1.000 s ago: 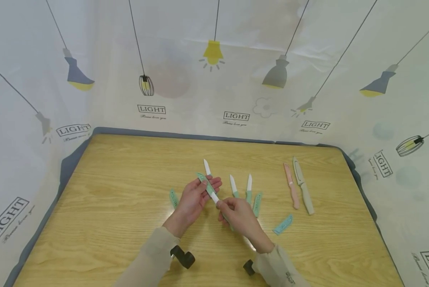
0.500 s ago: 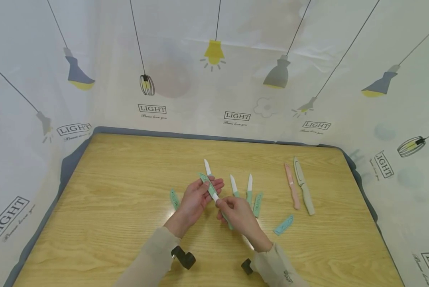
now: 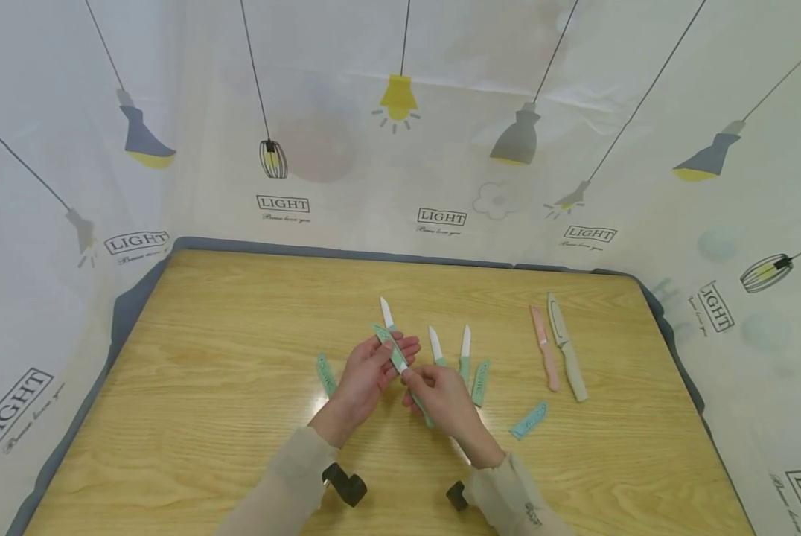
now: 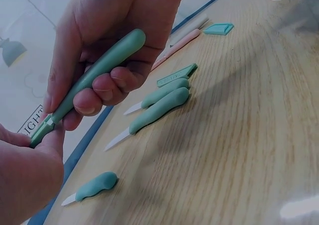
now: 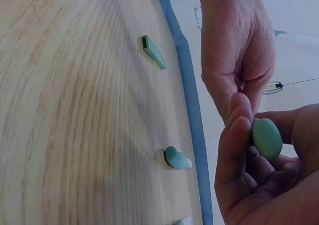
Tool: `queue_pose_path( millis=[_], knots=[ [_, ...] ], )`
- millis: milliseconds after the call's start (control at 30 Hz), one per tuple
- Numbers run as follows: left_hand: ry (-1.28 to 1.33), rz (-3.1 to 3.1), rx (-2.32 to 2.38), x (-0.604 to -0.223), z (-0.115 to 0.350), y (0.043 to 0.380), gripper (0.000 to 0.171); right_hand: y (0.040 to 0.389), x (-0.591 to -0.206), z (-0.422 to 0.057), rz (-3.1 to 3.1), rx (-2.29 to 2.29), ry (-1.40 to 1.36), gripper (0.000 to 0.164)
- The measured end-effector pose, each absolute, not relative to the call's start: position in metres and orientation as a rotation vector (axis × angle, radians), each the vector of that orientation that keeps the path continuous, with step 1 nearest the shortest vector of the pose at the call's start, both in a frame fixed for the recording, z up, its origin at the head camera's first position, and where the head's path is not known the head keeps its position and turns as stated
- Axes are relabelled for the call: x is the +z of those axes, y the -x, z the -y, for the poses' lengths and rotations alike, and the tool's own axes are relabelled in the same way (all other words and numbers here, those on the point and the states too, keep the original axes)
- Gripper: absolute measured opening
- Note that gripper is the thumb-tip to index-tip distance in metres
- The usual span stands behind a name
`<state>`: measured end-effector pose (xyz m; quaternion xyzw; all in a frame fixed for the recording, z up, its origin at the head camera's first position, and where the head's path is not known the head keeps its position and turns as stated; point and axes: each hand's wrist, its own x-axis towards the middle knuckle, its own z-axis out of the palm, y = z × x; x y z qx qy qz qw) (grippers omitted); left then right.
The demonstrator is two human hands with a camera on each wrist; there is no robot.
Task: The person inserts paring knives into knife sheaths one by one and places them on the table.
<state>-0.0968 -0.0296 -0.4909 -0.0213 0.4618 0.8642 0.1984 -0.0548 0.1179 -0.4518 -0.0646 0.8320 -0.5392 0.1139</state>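
My left hand (image 3: 362,378) pinches a green blade cover (image 3: 390,348) between its thumb and fingers, with the other fingers stretched out. My right hand (image 3: 446,398) grips a knife by its green handle (image 4: 99,73). The knife's white blade sits partly inside the cover, and a short white stretch shows between the hands in the head view. From the right wrist view only the rounded handle end (image 5: 266,138) shows in the right hand. Just beyond the left fingers lies a small knife with a white blade (image 3: 387,313). Two green-handled knives (image 4: 159,110) lie beyond the right hand.
A green cover (image 3: 325,374) lies left of the hands. Another green cover (image 3: 481,383) and a blue cover (image 3: 529,420) lie to the right. Farther right are a pink knife (image 3: 544,350) and a larger cream-handled knife (image 3: 566,348) on the wooden table (image 3: 206,387).
The right hand has shifted slightly up and left toward the left hand. Less of the white blade shows between cover and handle. The things on the table have not moved.
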Motion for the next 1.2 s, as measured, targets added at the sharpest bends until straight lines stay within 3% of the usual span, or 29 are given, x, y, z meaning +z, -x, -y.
queue_pose_path(
  millis=[400,1200],
  knots=[
    [0.095,-1.327,2.402,-0.488,0.033,0.102,0.043,0.060,-0.488,-0.131,-2.474,-1.514,0.213,0.042],
    [0.128,-1.543,2.320,-0.491,0.030,0.101,0.042,0.054,-0.489,-0.134,-2.638,-1.358,0.291,0.033]
  ],
)
